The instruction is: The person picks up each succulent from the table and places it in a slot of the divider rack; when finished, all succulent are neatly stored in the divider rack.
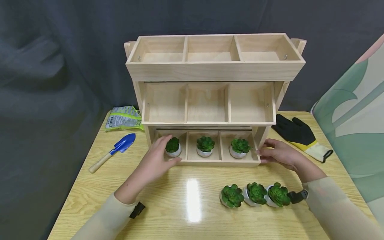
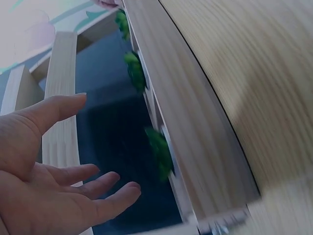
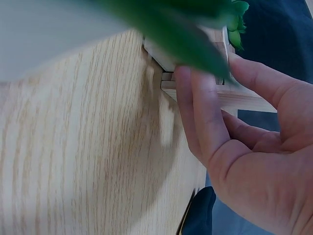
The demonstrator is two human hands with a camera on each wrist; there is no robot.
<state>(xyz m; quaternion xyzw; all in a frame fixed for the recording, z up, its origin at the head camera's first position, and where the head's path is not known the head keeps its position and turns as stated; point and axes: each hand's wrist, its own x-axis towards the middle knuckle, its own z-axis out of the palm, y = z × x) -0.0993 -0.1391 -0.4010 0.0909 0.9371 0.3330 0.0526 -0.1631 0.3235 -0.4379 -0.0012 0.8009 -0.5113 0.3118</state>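
A three-tier wooden shelf stands on the table, each tier split into three compartments. Its bottom tier holds a small succulent in a white pot per compartment: left, middle and right. My left hand hovers at the tier's left end, fingers spread around the left succulent; in the left wrist view it holds nothing and is apart from the plant. At the tier's right end, my right hand touches the corner with its fingertips, fingers mostly straight. A blurred green leaf partly covers the right wrist view.
Three more potted succulents stand in a row at front right, close to my right forearm. To the left lie a blue trowel and a green-and-silver packet. A black-and-yellow glove lies to the right.
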